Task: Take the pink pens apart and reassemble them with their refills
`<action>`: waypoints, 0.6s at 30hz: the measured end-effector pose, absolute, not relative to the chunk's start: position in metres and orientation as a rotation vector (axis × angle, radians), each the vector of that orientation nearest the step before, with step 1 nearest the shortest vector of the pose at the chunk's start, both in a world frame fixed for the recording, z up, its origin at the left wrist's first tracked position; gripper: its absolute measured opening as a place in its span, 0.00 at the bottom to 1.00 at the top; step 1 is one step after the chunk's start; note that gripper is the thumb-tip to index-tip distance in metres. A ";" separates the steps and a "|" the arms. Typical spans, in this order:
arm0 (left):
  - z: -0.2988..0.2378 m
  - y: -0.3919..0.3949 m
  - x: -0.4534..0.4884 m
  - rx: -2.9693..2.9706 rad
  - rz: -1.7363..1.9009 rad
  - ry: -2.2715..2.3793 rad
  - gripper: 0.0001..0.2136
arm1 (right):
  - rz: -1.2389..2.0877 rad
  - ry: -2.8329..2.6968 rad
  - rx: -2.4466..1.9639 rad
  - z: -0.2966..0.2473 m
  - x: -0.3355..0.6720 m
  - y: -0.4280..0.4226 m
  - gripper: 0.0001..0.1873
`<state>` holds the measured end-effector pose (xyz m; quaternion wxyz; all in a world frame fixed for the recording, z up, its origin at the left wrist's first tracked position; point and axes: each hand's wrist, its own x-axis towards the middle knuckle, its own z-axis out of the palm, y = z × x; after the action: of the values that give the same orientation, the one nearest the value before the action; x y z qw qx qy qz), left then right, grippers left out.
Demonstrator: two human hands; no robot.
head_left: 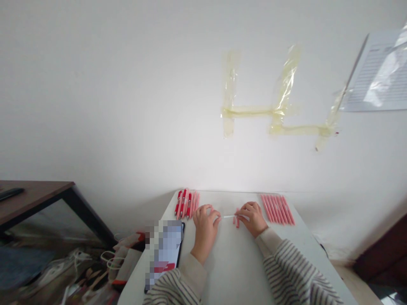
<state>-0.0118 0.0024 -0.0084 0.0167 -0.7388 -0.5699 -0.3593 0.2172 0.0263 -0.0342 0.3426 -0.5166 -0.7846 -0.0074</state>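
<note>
The hands are meeting mid-worktop (229, 262): the left hand (206, 223) and right hand (253, 218) are each pinching an end of a thin white refill (227, 217), probably to keep it level and steady. A pink tube (237, 221) is touching the right fingertips. Red-and-pink pens (187, 204) are lying left and more tubes (277, 209) right, apparently sorted within reach. A phone (167, 248) is resting at the left edge.

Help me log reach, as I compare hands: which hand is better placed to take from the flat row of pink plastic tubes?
Right, probably. The right hand sits just beside the flat row of pink plastic tubes; the left hand is farther off, near the pile of red-and-pink pens.
</note>
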 end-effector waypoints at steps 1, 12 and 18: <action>-0.009 0.003 -0.012 -2.294 -1.117 -1.779 0.05 | -0.015 -2.040 -1.344 -0.034 0.217 0.027 0.08; 0.001 0.000 -0.017 -2.156 -1.075 -1.941 0.09 | 0.013 -2.015 -1.335 -0.038 0.221 0.031 0.08; 0.001 -0.004 -0.026 -1.998 -0.922 -1.969 0.09 | -0.016 -1.985 -1.339 -0.039 0.225 0.033 0.09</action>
<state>-0.0259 -0.0036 0.0013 0.0946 -0.6736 -0.6639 -0.3108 0.2247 0.0326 -0.0389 0.3649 -0.5204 -0.7720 -0.0062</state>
